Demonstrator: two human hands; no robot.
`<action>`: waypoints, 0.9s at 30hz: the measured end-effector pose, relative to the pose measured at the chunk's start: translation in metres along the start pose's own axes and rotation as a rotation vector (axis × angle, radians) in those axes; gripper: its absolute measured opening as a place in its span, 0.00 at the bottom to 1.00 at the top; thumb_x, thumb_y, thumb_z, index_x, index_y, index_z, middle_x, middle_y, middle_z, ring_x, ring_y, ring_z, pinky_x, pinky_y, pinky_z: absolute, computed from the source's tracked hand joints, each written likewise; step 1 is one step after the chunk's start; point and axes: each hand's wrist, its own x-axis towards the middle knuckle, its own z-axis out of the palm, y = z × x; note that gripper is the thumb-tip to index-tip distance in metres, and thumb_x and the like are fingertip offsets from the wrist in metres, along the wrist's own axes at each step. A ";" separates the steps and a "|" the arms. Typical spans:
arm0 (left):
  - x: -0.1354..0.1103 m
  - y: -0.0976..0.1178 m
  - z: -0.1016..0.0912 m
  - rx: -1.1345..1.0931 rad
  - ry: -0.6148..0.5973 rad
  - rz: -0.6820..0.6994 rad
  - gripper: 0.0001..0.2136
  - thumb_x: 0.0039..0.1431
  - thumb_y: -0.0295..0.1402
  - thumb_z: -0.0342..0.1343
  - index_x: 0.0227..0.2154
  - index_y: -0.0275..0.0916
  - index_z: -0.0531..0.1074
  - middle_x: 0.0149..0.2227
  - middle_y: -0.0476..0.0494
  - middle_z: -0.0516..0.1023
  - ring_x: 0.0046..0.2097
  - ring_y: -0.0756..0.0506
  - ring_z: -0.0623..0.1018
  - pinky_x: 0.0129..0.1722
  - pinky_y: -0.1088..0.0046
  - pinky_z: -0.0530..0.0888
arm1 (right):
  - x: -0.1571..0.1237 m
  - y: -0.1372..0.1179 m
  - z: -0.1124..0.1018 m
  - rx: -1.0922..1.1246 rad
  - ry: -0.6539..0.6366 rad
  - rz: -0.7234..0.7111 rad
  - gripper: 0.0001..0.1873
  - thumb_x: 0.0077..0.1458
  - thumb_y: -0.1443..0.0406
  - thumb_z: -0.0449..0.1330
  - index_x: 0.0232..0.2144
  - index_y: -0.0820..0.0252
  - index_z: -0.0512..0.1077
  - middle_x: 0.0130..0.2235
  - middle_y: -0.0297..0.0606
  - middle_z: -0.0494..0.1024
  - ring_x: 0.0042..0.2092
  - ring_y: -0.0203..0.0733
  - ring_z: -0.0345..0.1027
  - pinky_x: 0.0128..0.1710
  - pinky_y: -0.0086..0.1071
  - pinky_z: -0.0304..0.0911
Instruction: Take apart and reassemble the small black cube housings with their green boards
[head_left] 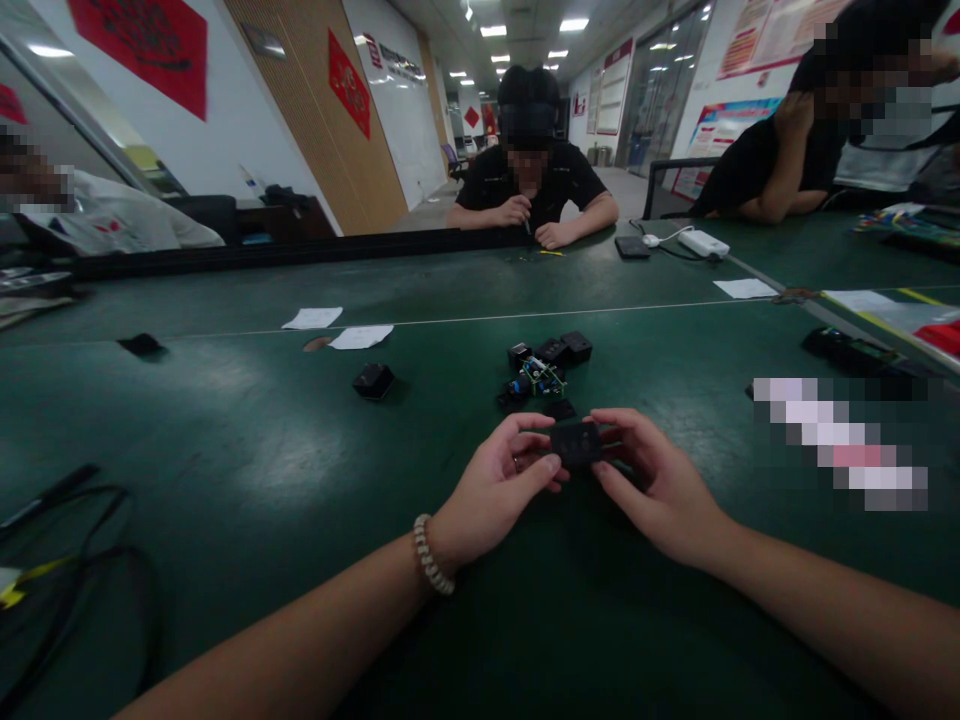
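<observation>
Between my two hands is a small black rectangular case point(576, 445), its face marked with little holes. My left hand point(510, 480), with a beaded bracelet at the wrist, grips its left end between thumb and fingers. My right hand point(652, 480) has thumb and fingers closed on the right end. Just beyond lie a flat black piece point(559, 409) and a cluster of green circuit boards point(541, 376) with blue parts. Black box-shaped parts point(576, 347) stand behind the boards.
A lone black block point(373, 380) sits to the left, near paper sheets point(361, 337). Black cables point(82, 540) curl at the near left. Across the green table point(247, 460) a person in black point(536, 170) leans over small things; other people sit at both sides. A white adapter point(703, 243) lies far right.
</observation>
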 end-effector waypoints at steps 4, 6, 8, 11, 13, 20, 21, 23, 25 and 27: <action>0.000 0.001 0.000 -0.006 0.015 -0.035 0.18 0.64 0.31 0.62 0.54 0.37 0.66 0.46 0.38 0.79 0.43 0.43 0.83 0.46 0.62 0.78 | -0.001 0.003 0.001 0.031 0.036 0.065 0.21 0.63 0.66 0.62 0.57 0.53 0.66 0.52 0.44 0.76 0.50 0.48 0.76 0.52 0.46 0.76; 0.000 0.001 0.000 -0.004 0.012 -0.029 0.18 0.64 0.32 0.61 0.55 0.36 0.66 0.43 0.40 0.80 0.41 0.44 0.82 0.45 0.62 0.78 | -0.001 0.004 0.001 0.054 0.051 0.093 0.21 0.63 0.65 0.62 0.57 0.53 0.66 0.51 0.44 0.76 0.51 0.48 0.76 0.52 0.45 0.75; 0.000 0.000 0.000 0.001 0.000 -0.022 0.19 0.64 0.33 0.61 0.55 0.36 0.66 0.40 0.41 0.80 0.40 0.45 0.82 0.44 0.63 0.77 | -0.001 0.003 0.000 0.073 0.050 0.121 0.21 0.63 0.63 0.62 0.57 0.53 0.66 0.49 0.44 0.77 0.49 0.47 0.77 0.51 0.44 0.76; 0.000 0.000 0.000 0.012 -0.016 -0.030 0.21 0.63 0.33 0.63 0.56 0.36 0.66 0.39 0.42 0.81 0.39 0.45 0.82 0.43 0.64 0.77 | 0.000 0.001 -0.001 0.083 0.043 0.148 0.20 0.63 0.62 0.62 0.56 0.54 0.67 0.45 0.42 0.78 0.45 0.45 0.77 0.47 0.41 0.77; 0.000 0.000 0.000 0.029 -0.019 -0.034 0.21 0.62 0.33 0.64 0.55 0.36 0.66 0.39 0.42 0.81 0.39 0.45 0.81 0.41 0.65 0.77 | 0.001 0.000 -0.001 0.083 0.043 0.151 0.19 0.63 0.62 0.62 0.55 0.54 0.68 0.43 0.40 0.78 0.43 0.43 0.77 0.45 0.39 0.77; -0.002 0.002 -0.001 0.109 -0.030 -0.031 0.15 0.64 0.36 0.63 0.49 0.36 0.71 0.35 0.46 0.80 0.35 0.47 0.80 0.37 0.68 0.76 | 0.003 -0.002 -0.003 0.094 0.002 0.205 0.15 0.63 0.58 0.62 0.48 0.58 0.75 0.35 0.39 0.81 0.34 0.42 0.77 0.33 0.34 0.74; -0.002 0.002 -0.002 0.113 -0.030 -0.026 0.14 0.64 0.36 0.63 0.48 0.36 0.71 0.34 0.46 0.79 0.35 0.47 0.80 0.37 0.68 0.76 | 0.003 -0.003 -0.003 0.100 -0.003 0.221 0.14 0.62 0.57 0.63 0.47 0.58 0.75 0.33 0.38 0.81 0.32 0.41 0.77 0.32 0.33 0.74; -0.001 0.002 -0.002 0.112 -0.025 -0.011 0.14 0.64 0.38 0.62 0.47 0.36 0.71 0.32 0.47 0.79 0.33 0.48 0.79 0.35 0.70 0.75 | 0.003 -0.004 -0.003 0.115 -0.017 0.251 0.14 0.62 0.56 0.63 0.43 0.60 0.75 0.30 0.36 0.80 0.29 0.40 0.77 0.29 0.31 0.73; 0.000 0.001 -0.001 0.102 -0.019 0.000 0.14 0.65 0.39 0.62 0.47 0.36 0.70 0.30 0.48 0.78 0.31 0.48 0.79 0.33 0.70 0.75 | 0.003 -0.006 -0.003 0.136 -0.036 0.282 0.14 0.61 0.55 0.64 0.40 0.60 0.75 0.28 0.35 0.80 0.27 0.38 0.77 0.27 0.30 0.72; 0.001 0.000 -0.001 0.090 -0.020 -0.005 0.14 0.65 0.40 0.61 0.46 0.36 0.70 0.29 0.49 0.78 0.30 0.48 0.79 0.32 0.71 0.74 | 0.003 -0.007 -0.003 0.159 -0.049 0.314 0.14 0.60 0.54 0.65 0.38 0.60 0.74 0.26 0.34 0.79 0.25 0.37 0.76 0.25 0.28 0.71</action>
